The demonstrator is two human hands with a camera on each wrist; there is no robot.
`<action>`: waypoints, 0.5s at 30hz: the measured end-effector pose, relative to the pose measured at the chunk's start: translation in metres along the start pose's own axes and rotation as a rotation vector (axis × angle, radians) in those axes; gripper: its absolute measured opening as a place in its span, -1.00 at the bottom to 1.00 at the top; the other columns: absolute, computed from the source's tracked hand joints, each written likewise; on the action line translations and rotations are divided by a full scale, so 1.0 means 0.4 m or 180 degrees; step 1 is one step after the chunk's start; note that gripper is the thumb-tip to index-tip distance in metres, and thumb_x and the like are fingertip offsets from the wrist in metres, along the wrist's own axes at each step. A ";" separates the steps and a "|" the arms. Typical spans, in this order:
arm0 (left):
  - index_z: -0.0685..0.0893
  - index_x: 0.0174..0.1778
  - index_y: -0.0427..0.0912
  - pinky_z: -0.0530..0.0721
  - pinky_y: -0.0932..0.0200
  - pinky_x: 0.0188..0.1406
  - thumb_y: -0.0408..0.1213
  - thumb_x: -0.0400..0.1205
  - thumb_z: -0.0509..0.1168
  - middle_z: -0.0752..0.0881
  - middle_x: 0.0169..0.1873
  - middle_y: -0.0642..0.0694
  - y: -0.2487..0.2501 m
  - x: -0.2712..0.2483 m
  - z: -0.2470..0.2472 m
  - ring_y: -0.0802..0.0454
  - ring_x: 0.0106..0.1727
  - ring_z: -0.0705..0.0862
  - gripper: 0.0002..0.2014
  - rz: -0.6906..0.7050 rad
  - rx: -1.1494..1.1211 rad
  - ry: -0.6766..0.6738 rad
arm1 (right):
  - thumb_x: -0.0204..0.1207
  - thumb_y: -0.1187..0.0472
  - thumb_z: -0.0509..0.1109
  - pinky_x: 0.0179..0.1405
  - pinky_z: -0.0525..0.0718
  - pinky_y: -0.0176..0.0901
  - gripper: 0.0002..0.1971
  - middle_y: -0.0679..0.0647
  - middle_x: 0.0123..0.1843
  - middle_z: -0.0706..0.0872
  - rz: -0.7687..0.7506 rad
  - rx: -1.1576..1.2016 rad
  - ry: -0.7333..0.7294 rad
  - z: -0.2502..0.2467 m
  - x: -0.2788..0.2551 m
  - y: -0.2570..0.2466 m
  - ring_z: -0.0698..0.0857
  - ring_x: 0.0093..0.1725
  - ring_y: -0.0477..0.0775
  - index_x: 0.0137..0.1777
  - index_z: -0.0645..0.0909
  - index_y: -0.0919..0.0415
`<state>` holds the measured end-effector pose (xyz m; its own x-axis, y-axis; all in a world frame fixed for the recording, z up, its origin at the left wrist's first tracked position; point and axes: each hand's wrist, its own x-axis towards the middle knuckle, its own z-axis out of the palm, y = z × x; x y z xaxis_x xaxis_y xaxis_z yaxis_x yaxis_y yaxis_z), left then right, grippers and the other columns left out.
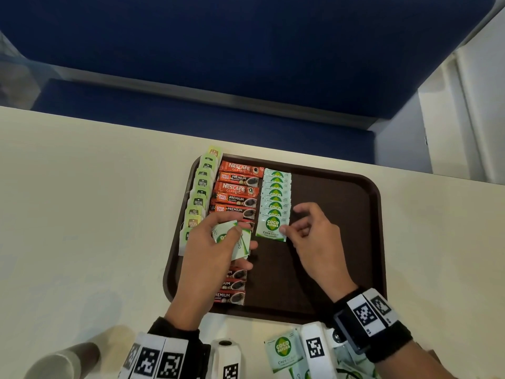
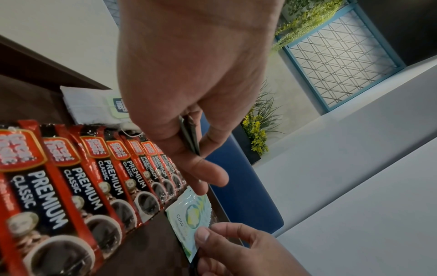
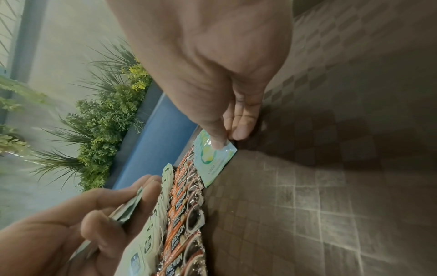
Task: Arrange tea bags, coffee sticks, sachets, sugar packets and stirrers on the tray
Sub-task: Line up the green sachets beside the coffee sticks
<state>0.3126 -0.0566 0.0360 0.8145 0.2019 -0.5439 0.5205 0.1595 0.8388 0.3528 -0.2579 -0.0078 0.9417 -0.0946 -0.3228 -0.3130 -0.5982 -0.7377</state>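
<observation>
The white-and-green paper Coco Sugar packet (image 1: pixel 272 228) lies at the near end of a shingled column of the same sugar packets (image 1: pixel 276 191) on the dark brown plastic tray (image 1: pixel 341 242), each one overlapping the one behind it. The right hand (image 1: pixel 314 239) has its thumb and fingertips on that packet's right edge, thumb on top as the right wrist view shows it (image 3: pixel 214 158), so it looks to be seating the packet into line; whether the packet is pinched or only pressed flat I cannot tell for sure, though the fingers curl round its edge. The left hand (image 1: pixel 216 250) grips a small fanned stack of further sugar packets (image 1: pixel 235 240) above the tray, thumb across their face. So the step in hand is the sugar column, and it is judged part-way done: more packets wait in the left hand and a loose heap of them (image 1: pixel 284 351) lies on the cream table (image 1: pixel 82 201) near the tray's front rim. Just left of the sugar runs a column of red and black coffee sticks (image 1: pixel 237 187), and left of that a row of pale green-tagged tea bags (image 1: pixel 200 187) along the tray's left rim. The next move calls for drawing one packet off the left hand's stack and laying it with the same overlap, squared to the column, without nudging the coffee sticks beside it. No stirrers are in view.
</observation>
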 end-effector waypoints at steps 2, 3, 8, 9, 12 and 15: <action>0.79 0.26 -0.12 0.91 -0.03 -0.42 -0.42 0.80 0.40 0.89 0.15 -0.11 0.003 0.000 0.001 -0.12 -0.06 0.96 -0.82 0.0014 -0.0003 0.0000 | 0.58 0.10 0.69 -0.19 0.75 -0.29 -0.55 -0.10 -0.17 0.82 -0.0005 -0.0017 -0.0016 -0.001 0.000 0.001 0.80 -0.18 -0.17 0.39 0.62 -0.04; 0.79 0.27 -0.12 0.92 -0.05 -0.41 -0.42 0.80 0.40 0.90 0.15 -0.10 0.004 0.001 0.002 -0.13 -0.06 0.96 -0.82 0.0016 0.0001 -0.0003 | 0.58 0.10 0.68 -0.19 0.76 -0.27 -0.55 -0.10 -0.17 0.82 -0.0007 -0.0024 -0.0020 -0.002 0.000 0.001 0.80 -0.18 -0.16 0.39 0.62 -0.03; 0.79 0.29 -0.12 0.94 -0.14 -0.34 -0.42 0.80 0.40 0.91 0.12 -0.08 0.010 0.001 0.004 -0.12 -0.08 0.97 -0.80 -0.0005 -0.0012 -0.0001 | 0.59 0.09 0.67 -0.22 0.68 -0.39 -0.56 -0.12 -0.16 0.81 -0.0020 -0.0063 -0.0009 -0.004 -0.001 -0.002 0.79 -0.17 -0.19 0.40 0.61 -0.05; 0.79 0.28 -0.12 0.94 -0.16 -0.33 -0.43 0.80 0.40 0.91 0.12 -0.09 0.010 0.001 0.005 -0.13 -0.08 0.97 -0.80 -0.0008 -0.0023 -0.0003 | 0.59 0.09 0.67 -0.23 0.67 -0.40 -0.56 -0.12 -0.16 0.81 -0.0023 -0.0068 -0.0008 -0.003 -0.001 -0.003 0.79 -0.17 -0.18 0.40 0.61 -0.04; 0.79 0.27 -0.13 0.94 -0.17 -0.32 -0.44 0.80 0.38 0.90 0.13 -0.11 0.010 0.002 0.006 -0.12 -0.07 0.97 -0.81 -0.0020 -0.0066 -0.0008 | 0.60 0.09 0.67 -0.21 0.69 -0.39 -0.56 -0.10 -0.15 0.81 -0.0004 -0.0054 -0.0005 -0.004 -0.002 -0.004 0.79 -0.15 -0.17 0.41 0.61 -0.03; 0.77 0.27 -0.13 0.95 -0.10 -0.30 -0.50 0.82 0.25 0.90 0.11 -0.16 0.010 0.006 0.007 -0.12 -0.05 0.96 -0.74 -0.0028 -0.0110 -0.0042 | 0.62 0.08 0.64 -0.24 0.67 -0.45 -0.61 -0.11 -0.12 0.79 -0.0069 -0.0037 0.0066 -0.014 -0.011 -0.017 0.76 -0.13 -0.21 0.37 0.63 0.00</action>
<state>0.3172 -0.0581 0.0380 0.8134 0.1877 -0.5506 0.5187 0.1945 0.8325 0.3513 -0.2578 0.0021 0.9507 -0.0979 -0.2944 -0.2911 -0.6094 -0.7375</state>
